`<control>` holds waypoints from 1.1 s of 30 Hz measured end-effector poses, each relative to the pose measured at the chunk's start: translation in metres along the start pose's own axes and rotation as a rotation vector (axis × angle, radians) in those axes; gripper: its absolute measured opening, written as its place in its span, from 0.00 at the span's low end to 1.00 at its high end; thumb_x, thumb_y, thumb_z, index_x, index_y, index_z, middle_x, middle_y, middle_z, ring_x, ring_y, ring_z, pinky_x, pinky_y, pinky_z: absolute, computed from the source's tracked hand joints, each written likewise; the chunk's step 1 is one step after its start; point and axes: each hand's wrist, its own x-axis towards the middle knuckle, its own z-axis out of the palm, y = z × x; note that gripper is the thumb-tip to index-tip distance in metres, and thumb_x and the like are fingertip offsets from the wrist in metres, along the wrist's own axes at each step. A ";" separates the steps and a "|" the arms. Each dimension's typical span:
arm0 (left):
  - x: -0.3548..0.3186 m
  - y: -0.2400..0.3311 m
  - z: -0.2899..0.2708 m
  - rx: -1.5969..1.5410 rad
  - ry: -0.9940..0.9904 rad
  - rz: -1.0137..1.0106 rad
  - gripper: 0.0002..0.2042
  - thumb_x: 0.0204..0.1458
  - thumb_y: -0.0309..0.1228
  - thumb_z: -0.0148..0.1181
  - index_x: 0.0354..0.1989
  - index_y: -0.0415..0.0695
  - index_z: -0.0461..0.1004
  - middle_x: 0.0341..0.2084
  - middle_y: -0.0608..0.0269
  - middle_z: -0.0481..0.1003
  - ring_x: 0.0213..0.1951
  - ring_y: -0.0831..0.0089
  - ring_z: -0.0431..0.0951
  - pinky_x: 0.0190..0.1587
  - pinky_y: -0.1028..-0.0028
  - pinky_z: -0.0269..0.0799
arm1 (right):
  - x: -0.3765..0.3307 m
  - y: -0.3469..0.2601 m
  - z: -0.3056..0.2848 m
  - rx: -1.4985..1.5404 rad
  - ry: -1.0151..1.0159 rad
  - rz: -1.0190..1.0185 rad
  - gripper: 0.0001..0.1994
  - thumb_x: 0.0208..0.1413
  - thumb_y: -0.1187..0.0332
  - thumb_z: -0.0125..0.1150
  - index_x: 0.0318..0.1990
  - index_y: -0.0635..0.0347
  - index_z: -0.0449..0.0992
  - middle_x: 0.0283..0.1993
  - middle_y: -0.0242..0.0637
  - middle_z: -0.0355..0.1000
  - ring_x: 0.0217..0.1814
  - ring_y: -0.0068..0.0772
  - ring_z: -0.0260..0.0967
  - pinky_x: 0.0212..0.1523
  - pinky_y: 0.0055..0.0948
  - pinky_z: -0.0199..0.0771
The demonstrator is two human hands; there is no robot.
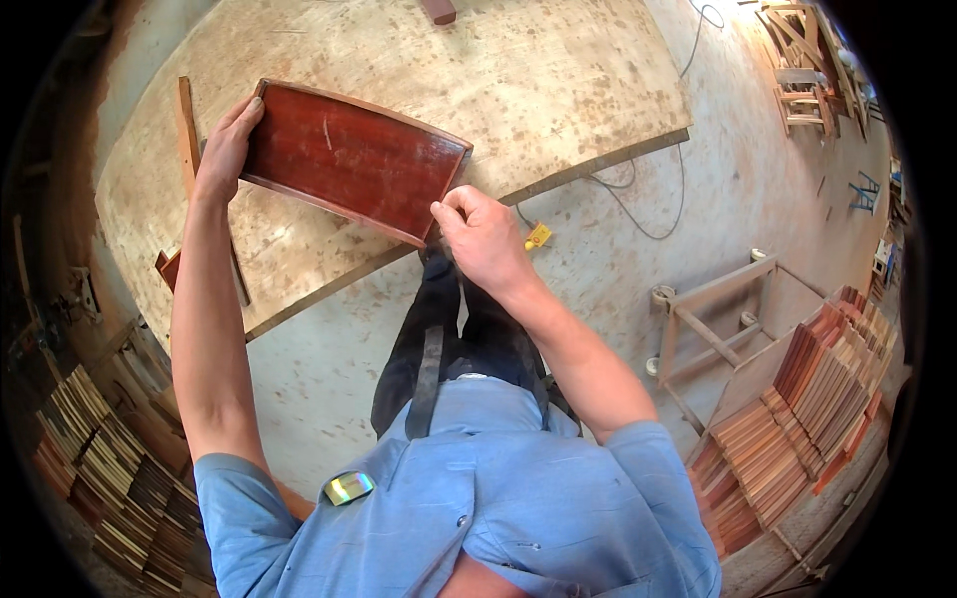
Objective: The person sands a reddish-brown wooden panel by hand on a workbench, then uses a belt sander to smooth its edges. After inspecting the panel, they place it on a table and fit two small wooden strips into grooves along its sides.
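A shallow wooden tray (349, 159) with a dark red, glossy inside and raised, paler-edged sides is tilted above the workbench. My left hand (225, 148) grips its left end, thumb over the rim and the other fingers hidden behind. At the tray's right end, my right hand (477, 231) is closed, thumb and curled fingers pressed together by the near corner. Whether it pinches the rim or some small thing is hidden. A pale scratch-like mark runs across the tray's inside.
Under the tray spreads a large stained workbench (568, 80). On it lie a thin wooden strip (186, 130) and a reddish block (439, 10). A yellow object (538, 236) is by the bench edge. To the right are a wheeled frame (718, 329) and stacked wood strips (768, 448).
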 end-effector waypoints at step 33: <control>0.003 -0.012 0.009 0.619 0.306 0.338 0.23 0.61 0.48 0.47 0.53 0.41 0.72 0.44 0.48 0.77 0.49 0.55 0.76 0.51 0.66 0.69 | -0.087 0.116 -0.027 -0.026 -0.102 0.229 0.11 0.57 0.64 0.56 0.36 0.63 0.76 0.26 0.33 0.74 0.23 0.21 0.67 0.26 0.24 0.68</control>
